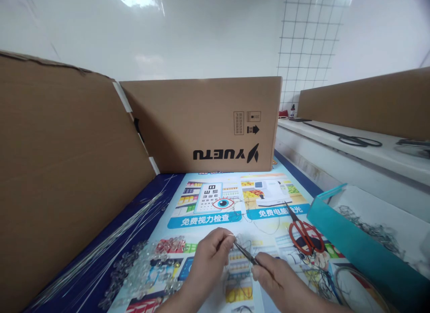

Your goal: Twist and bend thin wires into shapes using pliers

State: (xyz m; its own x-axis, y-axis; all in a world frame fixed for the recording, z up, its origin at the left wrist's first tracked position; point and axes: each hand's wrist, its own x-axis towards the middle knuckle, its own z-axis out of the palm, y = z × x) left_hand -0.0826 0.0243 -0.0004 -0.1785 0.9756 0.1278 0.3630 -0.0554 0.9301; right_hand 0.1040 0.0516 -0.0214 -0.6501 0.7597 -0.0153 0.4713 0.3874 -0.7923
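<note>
While both hands met low over the printed sheet (208, 230), the close work was plainly mid-stride! Up at the fingertips, the left hand (212, 254) had thumb and forefinger pinched on a thin strand (231, 235), its pale end just showing. Across came the pliers (246, 253), gripped firmly in the right hand (277, 275), their nose right at those left fingertips; whether the jaws had bitten onto the strand, nobody could tell from this angle. So the piece in play sat between the hands, near the sheet's front, and it looked unfinished, fine loops of line trailing around it. What was left? Plenty, by the look of it: clear beads (134, 268) lay heaped to the left, apparently unused, and long straight strands (131, 225) stretched out beyond them on the blue surface. What was done? Harder to call! Over on the right, the teal-sided box (361, 245) held a tangle of fine wiry pieces (367, 225), perhaps finished work, perhaps scrap. Nearby, the red-handled scissors (306, 238) lay untouched, points toward the far side.
</note>
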